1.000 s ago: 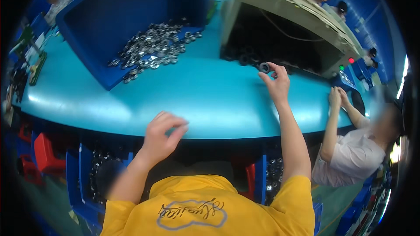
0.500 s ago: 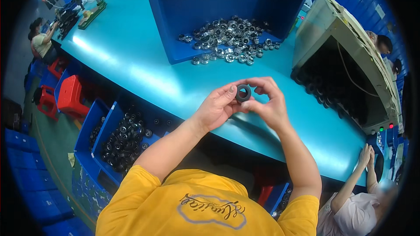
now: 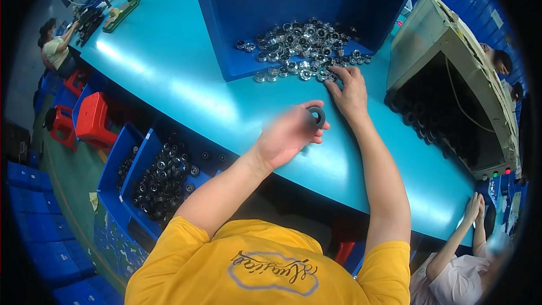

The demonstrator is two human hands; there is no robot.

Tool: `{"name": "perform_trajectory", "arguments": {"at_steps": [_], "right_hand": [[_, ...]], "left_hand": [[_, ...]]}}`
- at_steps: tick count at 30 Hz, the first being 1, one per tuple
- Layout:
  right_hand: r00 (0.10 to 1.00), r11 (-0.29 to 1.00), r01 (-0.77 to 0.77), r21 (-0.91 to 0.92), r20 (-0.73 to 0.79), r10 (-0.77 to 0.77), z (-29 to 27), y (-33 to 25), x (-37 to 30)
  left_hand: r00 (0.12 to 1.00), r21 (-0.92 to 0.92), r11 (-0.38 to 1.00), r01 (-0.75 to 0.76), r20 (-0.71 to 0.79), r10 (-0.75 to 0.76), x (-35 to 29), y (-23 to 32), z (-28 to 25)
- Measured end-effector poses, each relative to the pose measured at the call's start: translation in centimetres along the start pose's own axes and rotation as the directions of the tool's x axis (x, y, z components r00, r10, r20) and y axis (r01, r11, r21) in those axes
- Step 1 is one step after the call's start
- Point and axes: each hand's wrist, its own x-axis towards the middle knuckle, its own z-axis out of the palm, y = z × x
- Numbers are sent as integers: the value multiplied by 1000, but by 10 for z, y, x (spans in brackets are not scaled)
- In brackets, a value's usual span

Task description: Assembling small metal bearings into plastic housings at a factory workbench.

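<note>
My left hand (image 3: 291, 133) is above the table, palm up, with its fingers closed round a black rubber-looking ring (image 3: 319, 117); part of this hand is blurred. Farther off, my right hand (image 3: 351, 91) is at the near right edge of a pile of small clear round hubs (image 3: 307, 39) with dark centres. Its thumb and index finger close about one clear hub (image 3: 326, 75), which the fingertips partly cover. The pile spills out of a big blue bin (image 3: 226, 59) lying on its side, its opening toward me.
On the right of the turquoise table (image 3: 175, 93) stands a cream box-shaped housing (image 3: 415, 45) with many black rings (image 3: 420, 124) inside. Blue crates of dark wheels (image 3: 164, 175) sit below the left edge. Red stools (image 3: 96, 118), a green press (image 3: 121, 14) and other people are around.
My right hand has let go of the black ring and moved forward to the clear hubs. The left hand keeps the ring. The whole view has shifted slightly.
</note>
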Motion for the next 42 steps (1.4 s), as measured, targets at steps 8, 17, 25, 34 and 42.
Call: {"name": "perform_trajectory", "arguments": {"at_steps": [8,17,25,34,42], "right_hand": [[985,948,-171,267,42,165,-1,6,0],[805,597,-592,541,428,410,-66,-21,-38],[772,535,-627,566,546,326,-85,-40,-77],[809,472,-586,658,510,293,-78,-36,-87],[809,417,-587,694,512,288,-78,-42,-86]], "left_hand": [[999,46,998,-40,23,39,-1,-2,-3],[867,904,332,-269,77,492,-4,-19,14],[848,952,222,-209,63,527,-7,-25,24],[834,966,176,-192,66,548,-11,-27,29],[823,973,128,-194,90,561,-11,-29,29]]}}
